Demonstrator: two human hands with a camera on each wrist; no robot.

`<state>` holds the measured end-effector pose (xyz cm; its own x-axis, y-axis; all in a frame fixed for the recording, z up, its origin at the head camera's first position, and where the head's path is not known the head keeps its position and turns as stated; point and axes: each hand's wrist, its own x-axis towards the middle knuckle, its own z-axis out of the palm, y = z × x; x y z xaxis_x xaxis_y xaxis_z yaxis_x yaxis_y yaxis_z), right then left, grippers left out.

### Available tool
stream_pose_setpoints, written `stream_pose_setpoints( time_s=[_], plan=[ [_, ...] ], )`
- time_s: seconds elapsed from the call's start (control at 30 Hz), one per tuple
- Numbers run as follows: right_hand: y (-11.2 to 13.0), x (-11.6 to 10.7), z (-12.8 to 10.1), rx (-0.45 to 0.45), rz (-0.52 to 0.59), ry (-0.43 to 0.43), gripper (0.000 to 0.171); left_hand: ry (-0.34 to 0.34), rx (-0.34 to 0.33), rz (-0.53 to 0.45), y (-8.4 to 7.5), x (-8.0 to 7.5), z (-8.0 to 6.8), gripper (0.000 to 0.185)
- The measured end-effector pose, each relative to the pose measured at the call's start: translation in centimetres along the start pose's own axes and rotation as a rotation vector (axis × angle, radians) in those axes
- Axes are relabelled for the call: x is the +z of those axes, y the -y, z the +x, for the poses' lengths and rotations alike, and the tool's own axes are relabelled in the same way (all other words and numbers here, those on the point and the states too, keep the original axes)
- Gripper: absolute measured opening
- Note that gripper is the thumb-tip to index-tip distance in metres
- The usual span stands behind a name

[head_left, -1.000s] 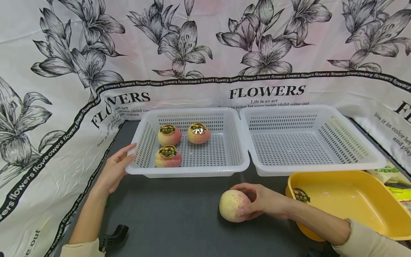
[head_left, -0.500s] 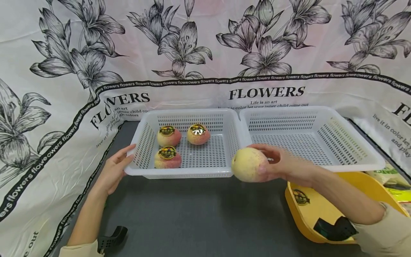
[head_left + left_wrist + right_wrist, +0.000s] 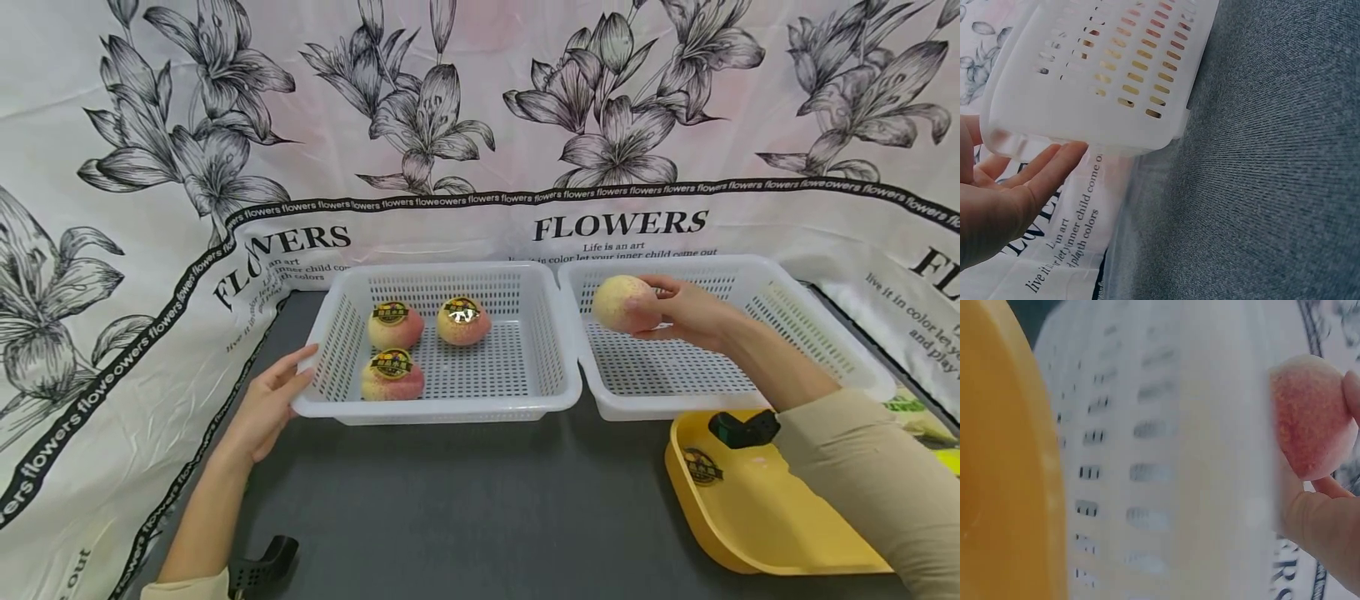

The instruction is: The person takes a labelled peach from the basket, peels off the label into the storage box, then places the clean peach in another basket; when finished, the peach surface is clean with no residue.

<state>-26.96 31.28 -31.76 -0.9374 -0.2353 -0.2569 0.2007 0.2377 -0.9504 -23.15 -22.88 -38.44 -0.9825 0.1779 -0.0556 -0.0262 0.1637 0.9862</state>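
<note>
Peach (image 3: pixel 626 304), pale yellow blushing to pink, is up in the right hand (image 3: pixel 690 312) over the right-hand basket (image 3: pixel 645 408), toward that basket's left end. The right wrist view shows it beyond that basket's wall, against the patterned cloth (image 3: pixel 480 225) behind, so it appears to be held clear of the basket's floor.

It looks light enough for one hand. Its skin reads as matt and faintly fuzzy, so slipping seems a small risk, but if this is ripe fruit it could bruise; how firm it is cannot be told by sight. The best hold is around its widest part, thumb and fingers on opposite sides, with gentle pressure.

That is roughly how the grip stands: the right fingers and thumb are curled round the peach's right side, touching it, while its rounded left side juts out free over the right-hand basket. The left hand (image 3: pixel 262 408) is well to the left of the right-hand basket, its fairly straight fingers against the outer end rim of the left-hand basket (image 3: pixel 450 410), which sits just beside the right-hand one and holds three stickered peaches (image 3: pixel 395 327). A yellow tub (image 3: pixel 693 523) stands on the worktop (image 3: pixel 480 500) in front of the right-hand basket.
</note>
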Motion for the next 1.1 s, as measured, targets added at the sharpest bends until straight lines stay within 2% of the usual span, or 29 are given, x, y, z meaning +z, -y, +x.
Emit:
stream_pose_setpoints(
  time_s=[0.3,0.57,0.83,1.1],
  plan=[
    [-1.6,-0.4,2.9,0.094,-0.027,-0.032,0.078,0.0,0.018,-0.032,0.2,0.0,-0.1,0.055],
    [-1.8,0.0,3.5,0.119,-0.102,-0.02,0.078,0.002,0.006,-0.02,0.0,0.1,-0.1,0.056],
    [-3.9,0.9,4.4,0.152,-0.082,-0.052,0.078,-0.009,0.01,-0.014,0.5,0.2,-0.2,0.056],
    [-4.6,1.1,4.6,0.144,-0.084,-0.052,0.076,-0.008,0.012,-0.013,0.4,0.2,-0.2,0.057]
  ],
)
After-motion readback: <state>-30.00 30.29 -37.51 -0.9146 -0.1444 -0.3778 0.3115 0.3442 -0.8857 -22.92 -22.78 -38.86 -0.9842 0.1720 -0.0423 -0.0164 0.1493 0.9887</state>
